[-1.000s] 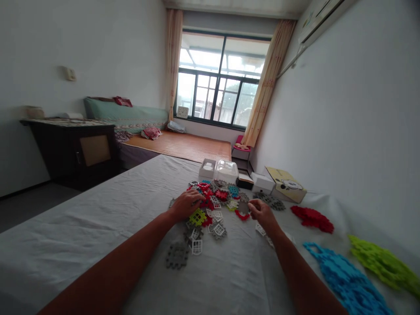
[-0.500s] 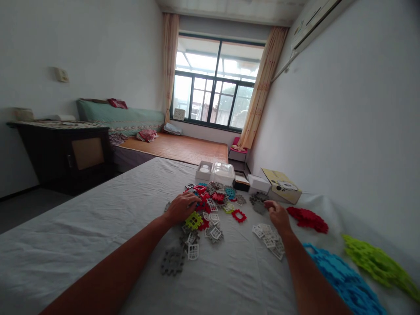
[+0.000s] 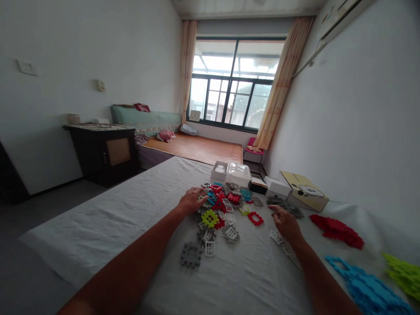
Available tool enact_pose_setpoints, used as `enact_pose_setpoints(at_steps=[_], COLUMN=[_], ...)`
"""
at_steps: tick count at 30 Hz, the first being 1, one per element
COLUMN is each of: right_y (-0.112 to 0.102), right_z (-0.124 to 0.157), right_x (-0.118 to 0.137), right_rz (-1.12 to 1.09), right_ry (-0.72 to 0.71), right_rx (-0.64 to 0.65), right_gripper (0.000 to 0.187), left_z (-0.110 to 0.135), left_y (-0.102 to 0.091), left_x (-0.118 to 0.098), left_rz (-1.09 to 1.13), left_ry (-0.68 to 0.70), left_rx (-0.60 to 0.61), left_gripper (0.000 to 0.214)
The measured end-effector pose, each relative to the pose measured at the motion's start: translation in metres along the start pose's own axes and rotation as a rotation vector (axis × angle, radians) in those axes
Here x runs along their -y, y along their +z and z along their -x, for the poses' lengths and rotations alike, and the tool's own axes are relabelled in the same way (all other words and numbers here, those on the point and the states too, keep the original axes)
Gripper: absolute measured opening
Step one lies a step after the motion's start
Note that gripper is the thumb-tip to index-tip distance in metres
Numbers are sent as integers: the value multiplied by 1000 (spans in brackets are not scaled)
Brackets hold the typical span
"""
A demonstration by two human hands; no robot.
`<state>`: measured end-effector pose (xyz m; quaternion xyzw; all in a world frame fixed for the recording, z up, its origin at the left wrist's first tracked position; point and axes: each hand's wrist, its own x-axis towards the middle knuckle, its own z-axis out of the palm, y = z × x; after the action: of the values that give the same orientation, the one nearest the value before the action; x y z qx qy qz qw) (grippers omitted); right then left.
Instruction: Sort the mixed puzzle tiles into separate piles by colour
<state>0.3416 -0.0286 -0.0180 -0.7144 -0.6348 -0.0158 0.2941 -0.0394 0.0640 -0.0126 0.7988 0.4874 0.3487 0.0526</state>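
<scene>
A heap of interlocking plastic tiles (image 3: 226, 203) in red, grey, white, blue and lime lies on a grey sheet (image 3: 138, 210). My left hand (image 3: 192, 200) rests flat on the heap's left edge, fingers stretched over the pieces. My right hand (image 3: 286, 222) hovers low to the right of the heap with fingers loosely extended and nothing visible in them. It is just in front of a small grey tile group (image 3: 285, 204) and above several white grid tiles (image 3: 278, 237). A red frame tile (image 3: 255, 218) lies between the hands. A lime tile (image 3: 210, 218) sits near my left wrist.
Sorted tile groups lie at the right: red (image 3: 337, 229), blue (image 3: 364, 288), lime (image 3: 403, 273). Behind the heap stand a white box (image 3: 219, 170), a clear container (image 3: 238, 174), another white box (image 3: 277, 187) and a cardboard box (image 3: 305, 190). A dark cabinet (image 3: 105, 153) stands left.
My right hand has pulled back from the grey tile group toward the white tiles. My left hand stays on the heap. The view has swung to the left.
</scene>
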Motion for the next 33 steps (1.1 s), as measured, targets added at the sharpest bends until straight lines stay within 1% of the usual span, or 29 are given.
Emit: enact_pose_setpoints(at_steps=[2,3,6,8,10,12,16,18,20,23,25,27,30,32,33], right_y=[3,4,7,8,11,15,20,19,15,8,6,7,9,9,8], right_z=[3,5,11,16,21,25,31,33,35,40,43,44,40,33,29], right_x=[10,15,34,49,64,75,87,93,102,121,131,137,132,120,111], right_rz=[-22,-37,-101,-162,-227,-260,-291,-337,-397,-508,-568,-590,-595,-633,-663], right_ry=[-38,-61,-134,-189,-243,-293,-350,-345,-310,-256,-250,-251,-231,-177,-133], right_rx=[22,33,76,129,184,218,217,200,170,147,155,141,82,83,108], right_gripper=[40,39,35,33,32,32,29,29,29,32,33,30,24,28,30], left_z=[1,1,1,0,-1,-2,-5,-5,-4,1,5,9,11,9,8], left_y=[1,0,-5,-9,-11,-12,-15,-16,-15,-13,-12,-10,-9,-8,-7], left_x=[-1,-4,-18,-26,-31,-32,-31,-33,-40,-53,-61,-68,-69,-65,-62], left_rz=[38,62,149,209,249,273,363,442,522,622,667,696,714,705,697], left_ry=[47,77,138,156,144,123,129,141,171,233,271,299,288,241,216], left_rx=[77,92,89,88,75,34,-49,-38,4,96,162,218,261,251,236], left_gripper=[42,39,28,25,24,24,25,27,27,27,26,26,27,27,26])
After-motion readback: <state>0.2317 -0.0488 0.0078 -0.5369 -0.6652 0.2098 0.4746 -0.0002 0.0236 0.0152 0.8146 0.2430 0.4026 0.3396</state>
